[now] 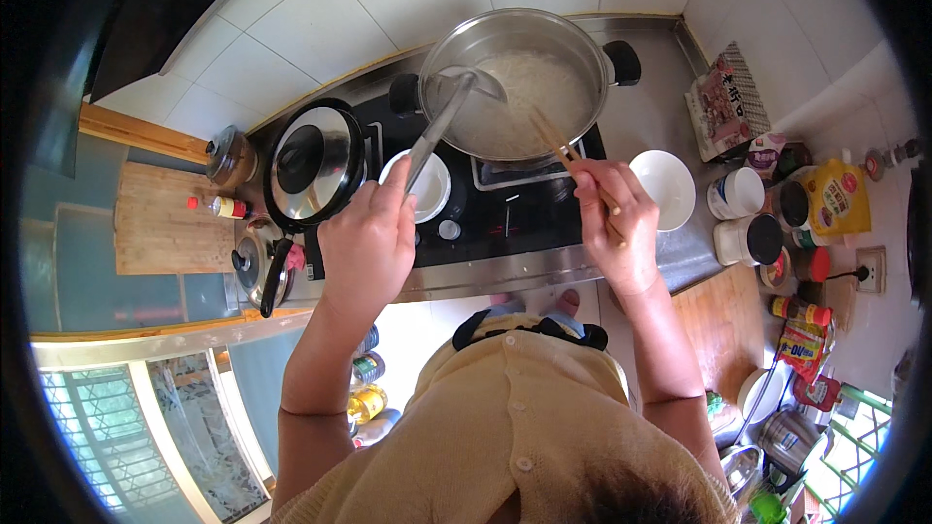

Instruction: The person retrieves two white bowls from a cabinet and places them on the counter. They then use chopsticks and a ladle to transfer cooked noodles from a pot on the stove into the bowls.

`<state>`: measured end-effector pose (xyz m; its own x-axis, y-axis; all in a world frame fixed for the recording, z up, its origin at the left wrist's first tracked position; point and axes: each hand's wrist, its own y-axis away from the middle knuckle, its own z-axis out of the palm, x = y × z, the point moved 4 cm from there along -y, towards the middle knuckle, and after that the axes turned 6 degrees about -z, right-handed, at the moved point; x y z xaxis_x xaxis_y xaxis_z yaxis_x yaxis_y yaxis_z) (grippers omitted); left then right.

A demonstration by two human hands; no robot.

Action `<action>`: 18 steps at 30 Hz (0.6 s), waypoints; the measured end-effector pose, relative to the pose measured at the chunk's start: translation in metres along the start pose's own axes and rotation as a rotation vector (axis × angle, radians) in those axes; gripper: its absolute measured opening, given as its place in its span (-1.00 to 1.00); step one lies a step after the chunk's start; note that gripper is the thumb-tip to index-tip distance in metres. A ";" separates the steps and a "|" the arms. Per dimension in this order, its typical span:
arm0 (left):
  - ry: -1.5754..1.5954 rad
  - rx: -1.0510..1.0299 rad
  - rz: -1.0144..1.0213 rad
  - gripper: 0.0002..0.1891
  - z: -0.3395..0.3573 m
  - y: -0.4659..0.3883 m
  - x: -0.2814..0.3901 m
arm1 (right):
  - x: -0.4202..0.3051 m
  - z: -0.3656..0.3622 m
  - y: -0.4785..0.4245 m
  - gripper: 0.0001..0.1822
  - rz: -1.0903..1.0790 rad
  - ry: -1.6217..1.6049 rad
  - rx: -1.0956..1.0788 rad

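A large steel pot (515, 84) with black side handles stands at the back of the black cooktop (502, 222), holding pale noodle-like strands (550, 84) in cloudy liquid. My left hand (370, 240) grips the handle of a metal ladle (440, 124), whose bowl is inside the pot at its left. Wooden chopsticks (557, 140) are held in my right hand (617, 217), their tips in the pot near its front. A white bowl (429, 185) sits on the cooktop behind the ladle handle. Another white bowl (662, 189) rests on the steel counter beside my right hand.
A lidded frying pan (313, 164) stands left of the pot, its handle pointing towards me. Further left are a glass jar (231, 156), a small bottle (228, 207) and a wooden board (171, 218). Jars, including a black-lidded one (746, 239), and food packets (728, 105) crowd the right side.
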<state>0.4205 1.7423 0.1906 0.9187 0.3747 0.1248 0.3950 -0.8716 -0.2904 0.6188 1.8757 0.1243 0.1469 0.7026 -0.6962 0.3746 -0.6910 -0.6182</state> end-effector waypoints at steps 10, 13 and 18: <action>0.145 0.091 -0.136 -0.62 0.072 -0.003 -0.004 | -0.026 -0.038 0.002 -0.90 -0.070 -0.004 0.111; 0.192 0.134 -0.176 -0.61 0.066 -0.002 -0.007 | -0.038 -0.041 -0.002 -0.89 -0.168 -0.042 0.221; 0.569 0.516 -0.193 -0.75 0.063 0.041 -0.030 | 0.010 -0.015 0.011 -0.88 0.170 -0.112 0.095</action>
<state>0.4092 1.7147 0.1152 0.7481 0.1633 0.6432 0.6251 -0.4989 -0.6003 0.6385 1.8775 0.1162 0.0960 0.5548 -0.8264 0.2641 -0.8147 -0.5163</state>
